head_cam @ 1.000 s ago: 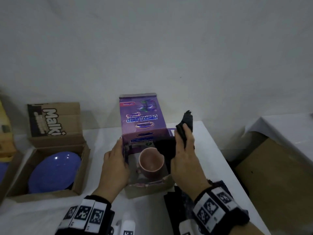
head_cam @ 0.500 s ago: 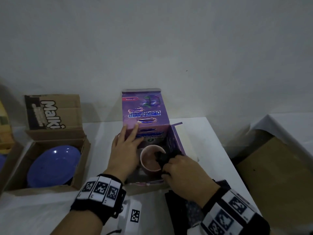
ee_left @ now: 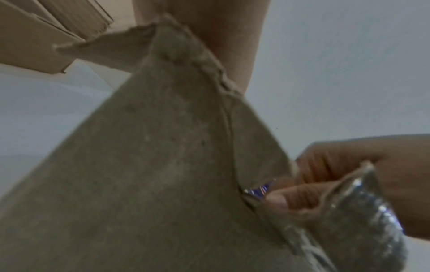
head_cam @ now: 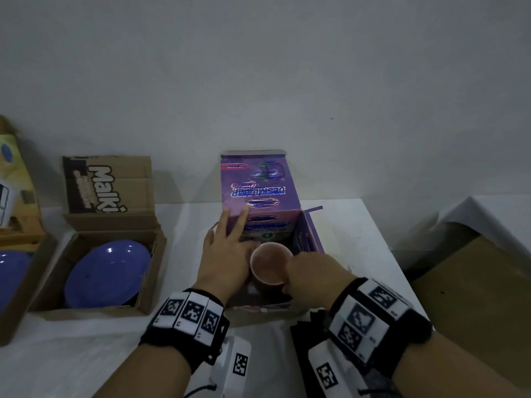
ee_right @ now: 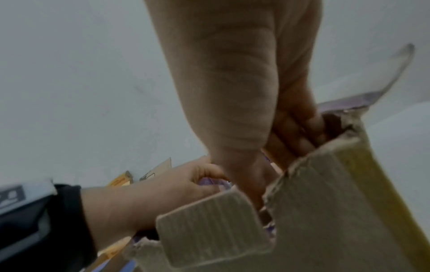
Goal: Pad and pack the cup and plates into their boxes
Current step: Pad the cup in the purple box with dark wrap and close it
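Two hands at one purple box (head_cam: 260, 193), pink cup (head_cam: 270, 267) upright between them.

Head view: cup stands inside the open box on the bench (head_cam: 359, 231), mouth up; left hand (head_cam: 227, 254) lies flat, fingers spread on the box's left wall; right hand (head_cam: 311, 271) reaches down just right of the cup, nearer the gap there; its grip is hidden.
Left wrist: right hand's fingers (ee_left: 309, 195) curl inside the box rim.
Right wrist: fingers dip behind cardboard; what they pinch, cannot tell.
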Tool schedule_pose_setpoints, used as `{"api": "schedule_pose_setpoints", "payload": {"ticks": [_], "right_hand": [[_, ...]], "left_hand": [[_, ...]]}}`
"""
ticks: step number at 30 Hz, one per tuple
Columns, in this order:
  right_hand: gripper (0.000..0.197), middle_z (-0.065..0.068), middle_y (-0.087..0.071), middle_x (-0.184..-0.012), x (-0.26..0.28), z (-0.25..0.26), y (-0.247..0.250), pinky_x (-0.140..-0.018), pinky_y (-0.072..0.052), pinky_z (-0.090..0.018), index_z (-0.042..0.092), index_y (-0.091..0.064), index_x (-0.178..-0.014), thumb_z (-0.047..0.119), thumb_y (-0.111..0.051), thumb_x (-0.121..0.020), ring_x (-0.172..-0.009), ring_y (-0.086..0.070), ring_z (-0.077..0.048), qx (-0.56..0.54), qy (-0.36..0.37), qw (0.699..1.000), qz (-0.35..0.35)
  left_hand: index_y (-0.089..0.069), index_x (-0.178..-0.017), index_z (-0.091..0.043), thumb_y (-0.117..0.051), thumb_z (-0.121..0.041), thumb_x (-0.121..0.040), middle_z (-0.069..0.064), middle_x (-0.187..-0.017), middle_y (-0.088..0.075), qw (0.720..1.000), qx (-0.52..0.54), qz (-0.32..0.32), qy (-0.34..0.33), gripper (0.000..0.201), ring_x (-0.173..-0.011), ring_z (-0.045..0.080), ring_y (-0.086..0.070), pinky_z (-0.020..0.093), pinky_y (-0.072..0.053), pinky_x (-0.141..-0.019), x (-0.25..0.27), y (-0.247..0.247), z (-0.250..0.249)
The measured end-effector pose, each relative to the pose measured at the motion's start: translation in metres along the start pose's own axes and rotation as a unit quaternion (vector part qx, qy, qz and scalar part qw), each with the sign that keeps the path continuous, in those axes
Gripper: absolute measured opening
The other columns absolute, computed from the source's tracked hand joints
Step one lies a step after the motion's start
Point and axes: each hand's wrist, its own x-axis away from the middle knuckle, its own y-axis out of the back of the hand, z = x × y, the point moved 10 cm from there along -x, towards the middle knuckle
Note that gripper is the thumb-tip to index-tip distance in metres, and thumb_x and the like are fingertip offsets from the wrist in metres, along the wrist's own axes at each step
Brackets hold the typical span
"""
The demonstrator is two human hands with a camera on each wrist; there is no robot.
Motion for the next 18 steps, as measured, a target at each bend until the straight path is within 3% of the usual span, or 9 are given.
{"api": "schedule_pose_setpoints", "payload": {"ticks": [4,7,9,11,13,15,18], "right_hand": [[0.041,-0.015,-0.055,-0.129,0.001,0.007,-0.035,-0.090,-0.039,-0.030,0.012,-0.053,-0.122,0.039,-0.032,-0.099,-0.115,-0.052,-0.029,-0.093,-0.019,0.987,0.129],[0.051,-0.013,-0.050,-0.137,-0.014,0.006,-0.052,-0.097,-0.034,-0.027,0.012,-0.046,-0.131,0.047,-0.030,-0.098,-0.123,-0.047,-0.025,-0.102,-0.051,0.982,0.151],[0.050,-0.013,-0.049,-0.137,-0.015,0.005,-0.050,-0.095,-0.034,-0.028,0.011,-0.047,-0.130,0.045,-0.034,-0.097,-0.123,-0.047,-0.026,-0.095,-0.045,0.982,0.155],[0.037,-0.013,-0.056,-0.129,-0.012,-0.003,-0.028,-0.090,-0.040,-0.031,0.011,-0.055,-0.123,0.031,-0.043,-0.095,-0.117,-0.052,-0.029,-0.113,-0.038,0.989,0.089],[0.026,-0.009,-0.062,-0.114,-0.001,-0.023,0.012,-0.081,-0.047,-0.033,0.016,-0.062,-0.110,0.024,-0.050,-0.087,-0.104,-0.059,-0.029,-0.114,-0.052,0.989,-0.082],[0.022,-0.006,-0.055,-0.108,0.016,-0.050,0.034,-0.071,-0.044,-0.032,0.017,-0.054,-0.107,0.021,-0.052,-0.085,-0.098,-0.057,-0.027,-0.101,-0.116,0.963,-0.220],[0.021,-0.009,-0.060,-0.100,0.018,-0.077,0.011,-0.066,-0.044,-0.032,0.012,-0.044,-0.107,0.014,-0.051,-0.087,-0.089,-0.059,-0.030,-0.213,-0.160,0.940,-0.214]], "left_hand": [[-0.052,-0.126,-0.047,-0.046,-0.030,-0.094,-0.007,-0.158,0.012,1.000,0.006,0.000,0.005,0.037,-0.145,0.030,0.016,0.049,-0.013,-0.114,0.001,0.001,0.001],[-0.053,-0.125,-0.048,-0.047,-0.030,-0.093,-0.008,-0.158,0.012,1.000,0.002,-0.004,0.002,0.037,-0.145,0.030,0.015,0.047,-0.014,-0.114,0.001,0.002,0.001],[-0.052,-0.126,-0.049,-0.046,-0.032,-0.094,-0.008,-0.158,0.013,1.000,0.002,0.002,0.002,0.036,-0.145,0.029,0.016,0.047,-0.014,-0.114,0.002,0.001,0.001],[-0.050,-0.127,-0.051,-0.046,-0.037,-0.095,-0.009,-0.158,0.015,1.000,-0.005,0.010,0.004,0.035,-0.144,0.029,0.017,0.047,-0.012,-0.115,0.001,-0.001,0.002],[-0.050,-0.126,-0.051,-0.047,-0.040,-0.094,-0.009,-0.158,0.016,1.000,-0.005,0.008,0.006,0.034,-0.144,0.029,0.017,0.047,-0.013,-0.115,0.001,0.000,0.002],[-0.052,-0.125,-0.049,-0.048,-0.037,-0.094,-0.009,-0.158,0.013,1.000,0.002,0.004,0.008,0.034,-0.145,0.029,0.016,0.047,-0.013,-0.115,0.000,0.002,0.001],[-0.055,-0.124,-0.047,-0.047,-0.035,-0.094,-0.008,-0.159,0.011,1.000,0.004,0.000,0.009,0.032,-0.145,0.029,0.014,0.048,-0.015,-0.114,0.002,0.004,0.000]]}}
